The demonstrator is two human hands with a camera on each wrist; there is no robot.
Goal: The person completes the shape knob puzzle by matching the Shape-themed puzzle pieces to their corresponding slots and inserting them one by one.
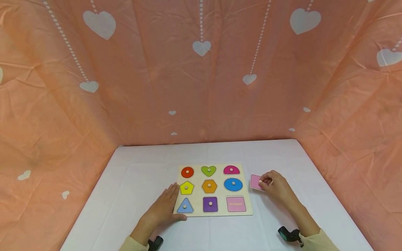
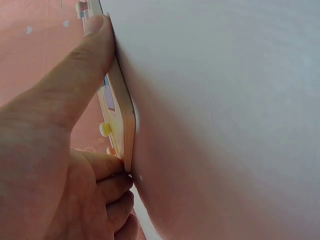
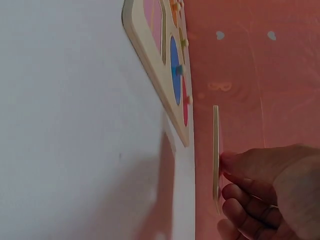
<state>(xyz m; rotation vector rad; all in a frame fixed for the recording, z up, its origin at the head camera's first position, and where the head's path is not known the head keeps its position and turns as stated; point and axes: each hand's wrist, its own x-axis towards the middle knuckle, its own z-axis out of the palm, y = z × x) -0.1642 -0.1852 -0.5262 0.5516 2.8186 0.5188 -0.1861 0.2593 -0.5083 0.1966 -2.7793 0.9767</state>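
A wooden shape puzzle board (image 1: 216, 190) lies flat on the table. The left hand (image 1: 164, 205) rests at its near left corner, fingers along the left side and thumb at the near edge. In the left wrist view that thumb (image 2: 85, 65) lies straight against the board's edge (image 2: 127, 115). Right of the board, the right hand (image 1: 279, 190) pinches a pink rectangle puzzle piece (image 1: 255, 182) by its knob. The right wrist view has this piece (image 3: 216, 150) edge-on, raised off the table. At the board's near right is a pink rectangular recess (image 1: 236, 204) with printed lettering.
Several knobbed shapes sit in the board, among them a purple square (image 1: 210, 207), a blue oval (image 1: 233, 184) and a red circle (image 1: 187, 172). A white cloth covers the table (image 1: 150, 157). Orange curtains (image 1: 204, 94) with hearts enclose the back and sides.
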